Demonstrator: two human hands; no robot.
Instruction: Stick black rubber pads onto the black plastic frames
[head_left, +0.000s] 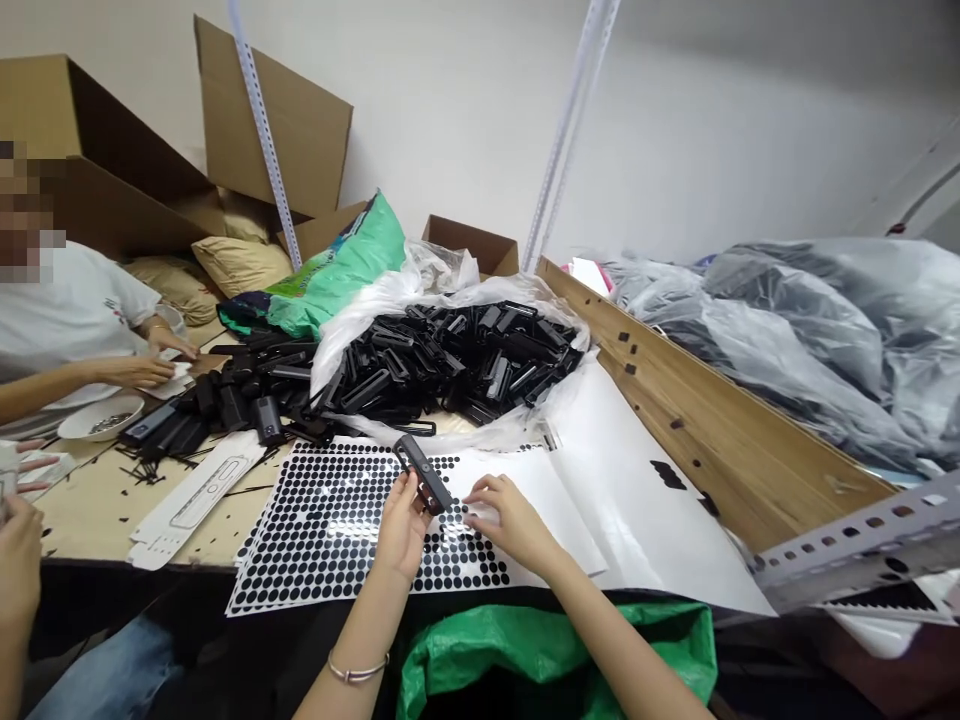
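My left hand [403, 525] grips a small black plastic part [422, 473], held tilted above a white sheet of black round stickers [315, 530]. My right hand [508, 515] rests on the same sheet just to the right, fingers curled and pinching at a dot near the sheet's bare white area. Behind the sheet lies a large pile of the same black parts [450, 360] in a clear plastic bag.
A green bag [547, 650] sits below the table edge under my arms. A co-worker in a white shirt [67, 310] works at the left beside a white bowl [101, 417]. Another person's hand [19, 570] shows at far left. A wooden board [697, 410] and grey bags [825, 330] lie at the right.
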